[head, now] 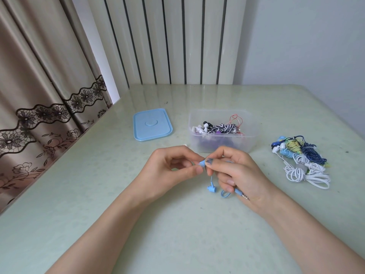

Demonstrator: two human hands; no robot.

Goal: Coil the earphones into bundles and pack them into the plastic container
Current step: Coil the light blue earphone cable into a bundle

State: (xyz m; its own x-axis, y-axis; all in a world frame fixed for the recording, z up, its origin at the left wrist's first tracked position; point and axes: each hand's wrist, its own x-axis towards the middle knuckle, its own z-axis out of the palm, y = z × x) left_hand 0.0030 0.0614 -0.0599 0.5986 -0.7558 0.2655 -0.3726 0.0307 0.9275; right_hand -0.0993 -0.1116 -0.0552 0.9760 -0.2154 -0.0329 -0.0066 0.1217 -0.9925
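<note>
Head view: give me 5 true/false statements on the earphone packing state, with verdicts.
1. The plastic container has its lid on. False: the blue lid lies on the table to the container's left.
2. Both hands hold the light blue earphones. True: the left hand and the right hand pinch them between them.
3. The container is empty. False: bundles already lie in it, among them a black-and-white striped one.
4. A pile of earphones lies on the table right of the container. True.
5. The earphones in hand are already in the container. False: they are held in front of it.
</note>
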